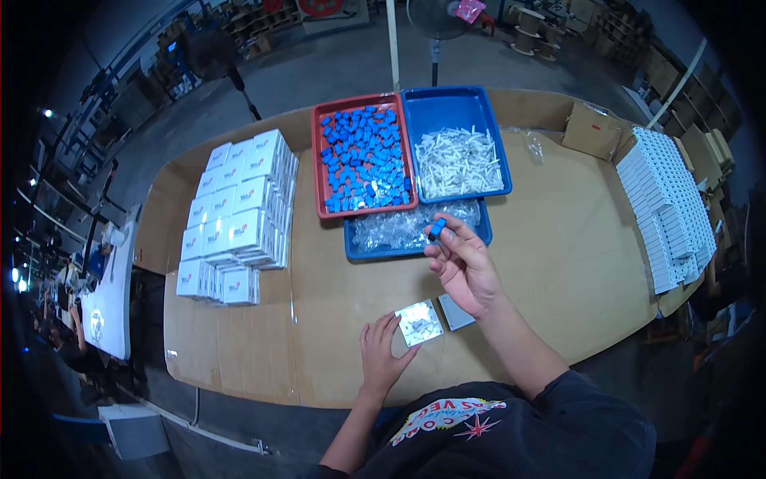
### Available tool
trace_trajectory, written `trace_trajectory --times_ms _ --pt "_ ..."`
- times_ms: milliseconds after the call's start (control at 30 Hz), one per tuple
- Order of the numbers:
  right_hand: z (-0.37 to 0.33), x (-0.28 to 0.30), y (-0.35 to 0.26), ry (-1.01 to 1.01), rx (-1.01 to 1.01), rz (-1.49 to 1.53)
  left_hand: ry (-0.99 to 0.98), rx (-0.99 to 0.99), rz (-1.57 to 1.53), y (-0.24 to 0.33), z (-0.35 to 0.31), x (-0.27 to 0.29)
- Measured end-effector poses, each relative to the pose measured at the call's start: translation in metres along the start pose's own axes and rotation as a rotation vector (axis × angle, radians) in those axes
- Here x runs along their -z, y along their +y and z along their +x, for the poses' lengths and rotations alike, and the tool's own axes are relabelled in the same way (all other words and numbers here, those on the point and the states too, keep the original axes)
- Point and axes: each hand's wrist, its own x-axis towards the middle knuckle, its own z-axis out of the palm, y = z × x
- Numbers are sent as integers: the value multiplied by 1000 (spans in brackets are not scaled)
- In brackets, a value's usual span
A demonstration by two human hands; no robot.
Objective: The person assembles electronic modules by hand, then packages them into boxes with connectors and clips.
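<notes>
Between the thumb and fingers of my right hand (467, 267) is a small blue plastic piece (436, 229), held up over the near edge of the lower blue tray. My left hand (381, 351) rests on the table, its fingers and thumb against the left and near sides of a shallow square white box (420, 322). Something shiny and pale lies in that box; glare hides what it is. Right beside it is a flat pale square piece (456, 311), partly behind my right wrist.
A red tray (318, 172) holds many blue pieces. Beside it, a blue tray (502, 172) holds slim white parts, and a lower blue tray (375, 255) holds clear plastic bags. White boxes (247, 227) are stacked left. Rows of white pieces (666, 211) stand right, near a cardboard flap (592, 130).
</notes>
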Motion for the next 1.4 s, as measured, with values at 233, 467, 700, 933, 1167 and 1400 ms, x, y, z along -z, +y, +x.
trace_trajectory --times_ms 233,467,700,933,1167,1400 --pt "-17 18 21 -88 -158 233 15 -1 -8 -5 -2 -3" --pt "-20 24 19 -93 -176 -197 17 35 -23 -6 -9 -4" --pt "-25 95 67 -69 133 -1498 13 45 -40 -7 2 -1" --pt "-45 101 93 -287 177 -1603 7 72 -26 -9 1 -4" --pt "-33 105 91 -483 209 -1656 11 82 1 -9 -3 -8" --pt "-32 107 89 -506 172 -1682 2 91 -6 -11 -4 -8"
